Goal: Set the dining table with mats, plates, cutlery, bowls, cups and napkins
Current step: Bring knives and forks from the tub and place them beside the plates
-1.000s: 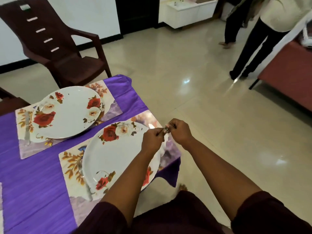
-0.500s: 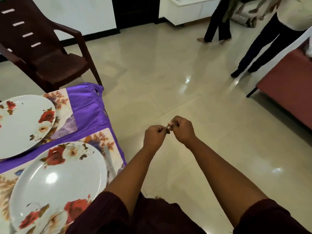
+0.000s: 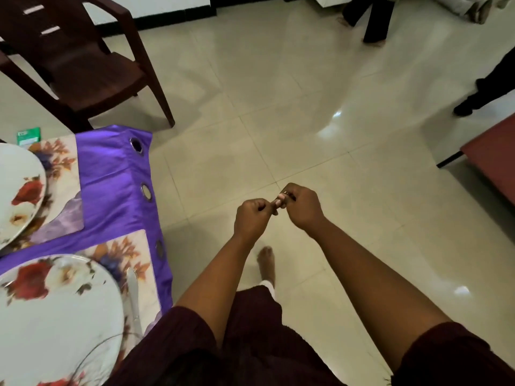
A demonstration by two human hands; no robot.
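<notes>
over a tiled floor beside the purple-draped tabletop [image 3: 117, 174], left hand [image 3: 250, 217] and right hand [image 3: 302, 207] clench fingers around something too small to identify; mats, plates [image 3: 53, 316] laid; bowls, cups, napkins likely next.

Open tiled floor [image 3: 278, 112] spreads ahead and to the right of both hands, with wide room to pass. On the left the table's purple cloth [image 3: 111, 174] forms an edge, its top crowded by two mats, a near plate [image 3: 55, 316] and a far plate [image 3: 16, 190]; a knife [image 3: 133, 296] lies just beside the near plate. A brown chair [image 3: 83, 65] blocks the far left. A red seat [image 3: 493, 160] bounds the right, and people's legs [image 3: 373, 18] stand at the far end.
</notes>
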